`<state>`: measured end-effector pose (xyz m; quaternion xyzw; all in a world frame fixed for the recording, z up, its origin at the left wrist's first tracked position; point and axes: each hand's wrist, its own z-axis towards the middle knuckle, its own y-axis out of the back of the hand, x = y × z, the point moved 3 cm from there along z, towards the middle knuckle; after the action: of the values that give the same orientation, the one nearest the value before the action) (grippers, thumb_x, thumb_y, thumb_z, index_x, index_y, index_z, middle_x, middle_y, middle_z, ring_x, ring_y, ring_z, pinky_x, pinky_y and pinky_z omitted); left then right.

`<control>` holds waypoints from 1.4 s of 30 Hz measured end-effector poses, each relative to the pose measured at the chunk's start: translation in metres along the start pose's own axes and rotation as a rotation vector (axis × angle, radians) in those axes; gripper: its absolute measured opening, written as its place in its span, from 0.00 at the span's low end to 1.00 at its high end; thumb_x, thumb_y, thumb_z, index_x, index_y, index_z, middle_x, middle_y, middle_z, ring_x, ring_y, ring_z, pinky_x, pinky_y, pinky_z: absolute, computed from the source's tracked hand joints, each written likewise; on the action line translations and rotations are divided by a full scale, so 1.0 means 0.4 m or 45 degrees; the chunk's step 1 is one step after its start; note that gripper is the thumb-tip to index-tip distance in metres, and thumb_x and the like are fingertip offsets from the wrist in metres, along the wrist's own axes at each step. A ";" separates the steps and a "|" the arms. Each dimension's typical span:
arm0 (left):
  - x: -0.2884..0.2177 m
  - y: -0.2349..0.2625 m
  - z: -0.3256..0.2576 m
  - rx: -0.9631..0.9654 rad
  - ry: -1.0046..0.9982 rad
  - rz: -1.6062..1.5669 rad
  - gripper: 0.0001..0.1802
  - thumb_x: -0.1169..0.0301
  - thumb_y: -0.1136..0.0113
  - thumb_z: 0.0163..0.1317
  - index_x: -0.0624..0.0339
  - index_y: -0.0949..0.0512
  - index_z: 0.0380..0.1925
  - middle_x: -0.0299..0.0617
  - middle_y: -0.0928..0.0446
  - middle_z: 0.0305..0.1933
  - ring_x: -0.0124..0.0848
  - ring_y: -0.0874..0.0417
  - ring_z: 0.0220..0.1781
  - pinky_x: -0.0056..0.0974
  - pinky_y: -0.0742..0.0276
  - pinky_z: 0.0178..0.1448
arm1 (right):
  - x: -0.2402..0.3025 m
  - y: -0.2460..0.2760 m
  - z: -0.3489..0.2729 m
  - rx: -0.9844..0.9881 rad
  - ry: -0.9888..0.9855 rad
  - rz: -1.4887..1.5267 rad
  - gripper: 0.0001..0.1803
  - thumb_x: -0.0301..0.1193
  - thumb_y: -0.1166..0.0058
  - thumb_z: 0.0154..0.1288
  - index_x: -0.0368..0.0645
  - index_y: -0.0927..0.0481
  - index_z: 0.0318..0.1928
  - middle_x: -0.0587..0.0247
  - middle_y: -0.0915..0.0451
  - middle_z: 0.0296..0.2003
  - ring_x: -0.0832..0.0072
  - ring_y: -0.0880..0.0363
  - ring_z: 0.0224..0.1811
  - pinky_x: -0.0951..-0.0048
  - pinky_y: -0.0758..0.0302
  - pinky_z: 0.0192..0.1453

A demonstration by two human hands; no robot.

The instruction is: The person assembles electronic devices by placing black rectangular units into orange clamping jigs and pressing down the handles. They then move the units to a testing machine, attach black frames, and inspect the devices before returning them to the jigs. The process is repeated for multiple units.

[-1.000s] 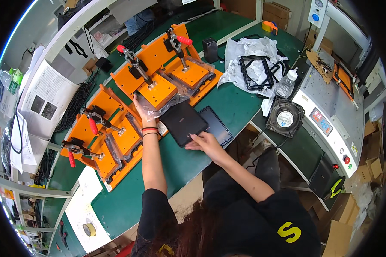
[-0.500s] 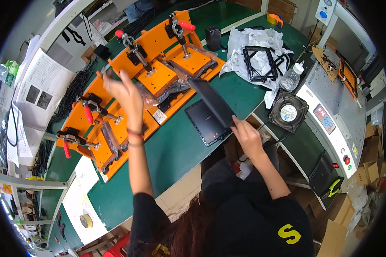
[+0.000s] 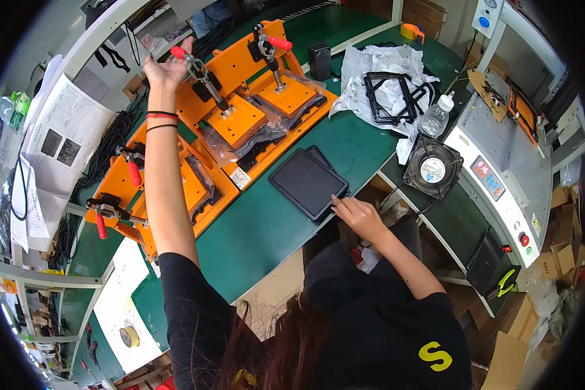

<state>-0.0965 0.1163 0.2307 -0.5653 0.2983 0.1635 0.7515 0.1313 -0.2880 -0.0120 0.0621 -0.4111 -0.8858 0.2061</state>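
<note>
Fingers, left: left hand (image 3: 164, 67) is up at eleven o'clock, fingers loosely curled around the red-tipped lever (image 3: 187, 57) of a toggle clamp, touching it.
Fingers, right: right hand (image 3: 361, 216) sits at the centre, fingertips (image 3: 336, 203) bunched and pressing on the near corner of the black tablet-shaped panel (image 3: 309, 182); I cannot tell whether they pinch it.
Panel: lying flat on the green tabletop (image 3: 260, 227), stacked on a second dark panel that peeks out at its one o'clock edge.
Upper fixture: orange clamping fixture (image 3: 244, 120) at twelve o'clock of the panel, with two orange press blocks, clear film and dark frames beneath them, and a second red-handled clamp (image 3: 273, 45) beside the one being held.
Lower fixture: another orange fixture (image 3: 175, 188) at nine o'clock, with two red-handled clamps lying low.
Three o'clock: a round cooling fan (image 3: 432, 168) just off the tabletop edge, a clear plastic bottle (image 3: 435, 116) above it.
One o'clock: black rectangular frames (image 3: 387, 97) resting on crumpled white wrapping.
Far left: printed sheets (image 3: 65, 140) hanging at ten o'clock.
</note>
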 end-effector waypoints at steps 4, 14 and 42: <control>0.054 -0.087 -0.079 0.707 -0.131 0.642 0.36 0.45 0.74 0.71 0.62 0.48 0.66 0.61 0.30 0.60 0.53 0.28 0.63 0.48 0.32 0.66 | -0.008 -0.006 -0.011 -0.016 -0.026 -0.019 0.12 0.30 0.41 0.58 0.36 0.21 0.40 0.66 0.29 0.26 0.76 0.24 0.28 0.77 0.25 0.30; 0.170 -0.116 -0.283 0.832 -0.902 2.610 0.22 0.56 0.56 0.70 0.56 0.29 0.58 0.54 0.20 0.36 0.51 0.20 0.40 0.50 0.26 0.45 | -0.009 0.004 0.013 0.014 -0.032 0.009 0.11 0.24 0.45 0.55 0.36 0.22 0.41 0.66 0.30 0.27 0.78 0.24 0.29 0.78 0.24 0.30; 0.656 0.171 -0.953 -0.132 0.094 0.871 0.36 0.49 0.74 0.74 0.60 0.65 0.70 0.51 0.61 0.76 0.40 0.64 0.78 0.43 0.64 0.78 | 0.036 0.016 -0.026 0.045 0.176 0.071 0.11 0.26 0.46 0.56 0.36 0.21 0.40 0.68 0.28 0.26 0.79 0.25 0.28 0.80 0.27 0.29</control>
<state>-0.0353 -0.2477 -0.0568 -0.4755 0.4889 0.4002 0.6121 0.1230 -0.3049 -0.0132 0.1151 -0.4130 -0.8660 0.2574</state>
